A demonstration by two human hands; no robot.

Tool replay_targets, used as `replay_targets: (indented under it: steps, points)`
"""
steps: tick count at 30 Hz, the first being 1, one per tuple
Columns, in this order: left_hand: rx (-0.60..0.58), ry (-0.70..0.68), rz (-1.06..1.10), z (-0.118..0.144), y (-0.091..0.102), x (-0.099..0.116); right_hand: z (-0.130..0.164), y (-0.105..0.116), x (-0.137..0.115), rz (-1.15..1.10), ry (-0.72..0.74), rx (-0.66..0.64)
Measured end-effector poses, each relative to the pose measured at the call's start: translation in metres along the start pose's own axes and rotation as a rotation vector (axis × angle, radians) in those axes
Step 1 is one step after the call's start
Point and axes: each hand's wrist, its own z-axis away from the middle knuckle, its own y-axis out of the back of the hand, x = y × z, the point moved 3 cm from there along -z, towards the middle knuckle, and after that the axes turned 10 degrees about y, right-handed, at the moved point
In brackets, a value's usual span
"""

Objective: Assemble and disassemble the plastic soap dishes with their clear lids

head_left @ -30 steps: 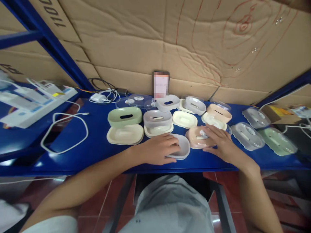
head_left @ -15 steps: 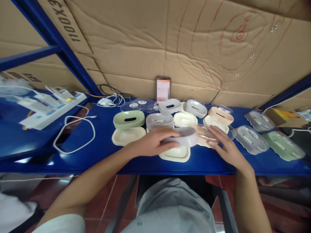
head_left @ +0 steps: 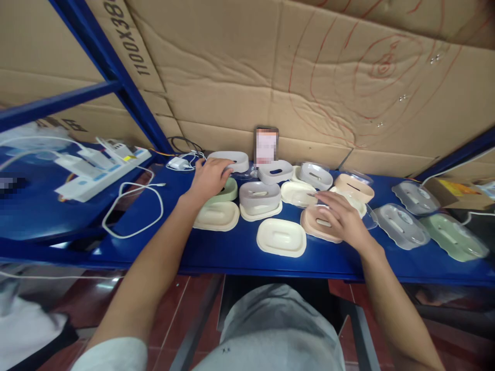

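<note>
My left hand point(head_left: 212, 179) has its fingers on a grey oval soap dish shell point(head_left: 236, 160) at the back left, above the clear lids there. Below that hand is a partly hidden green shell point(head_left: 227, 191). My right hand point(head_left: 344, 214) is over a pink soap dish point(head_left: 317, 226), its fingers on what looks like a clear plastic lid point(head_left: 299, 202), blurred and raised. A cream base tray point(head_left: 281, 237) lies bare at the front middle. Left of it, a grey shell point(head_left: 260, 196) sits on a cream base, and another cream tray point(head_left: 216, 216) lies beside it.
Lidded grey and green dishes point(head_left: 453, 237) lie at the right, near an open carton point(head_left: 460, 195). A phone point(head_left: 266, 145) leans against the cardboard wall. A power strip point(head_left: 102, 178) and a white cable point(head_left: 133, 234) are on the left.
My left hand has carried the grey shell from the front middle to the back left, uncovering the cream tray. The clear lid on the pink dish appears lifted by my right hand.
</note>
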Motion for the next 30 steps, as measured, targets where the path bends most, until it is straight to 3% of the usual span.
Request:
replay_targets:
  steps: [4, 8, 10, 14, 17, 20, 26, 30]
  points:
    - [-0.002, 0.045, -0.01, -0.003, -0.002, -0.008, -0.035, -0.011, 0.012, 0.083, 0.067, -0.094]
    - [0.094, -0.02, 0.002, 0.005, 0.009, 0.013, -0.026, -0.003, 0.004, 0.178, 0.017, -0.07]
    - [0.099, -0.209, 0.073, 0.023, 0.013, 0.043, -0.005, 0.0, -0.01, 0.145, 0.005, -0.113]
    - [-0.15, -0.768, 0.204, 0.087, 0.001, 0.116, 0.038, -0.003, -0.029, 0.214, -0.067, -0.195]
    - [-0.228, -1.004, 0.155, 0.127, -0.014, 0.15, 0.05, -0.004, -0.031, 0.247, -0.067, -0.2]
    - [-0.223, -1.05, 0.099, 0.138, -0.026, 0.157, 0.045, 0.001, -0.031, 0.244, -0.024, -0.201]
    - [-0.181, -1.055, 0.119, 0.131, -0.032, 0.151, 0.006, 0.008, -0.033, 0.32, 0.051, -0.136]
    - [-0.153, -1.01, 0.122, 0.131, -0.034, 0.153, -0.015, 0.016, -0.016, 0.453, 0.021, -0.056]
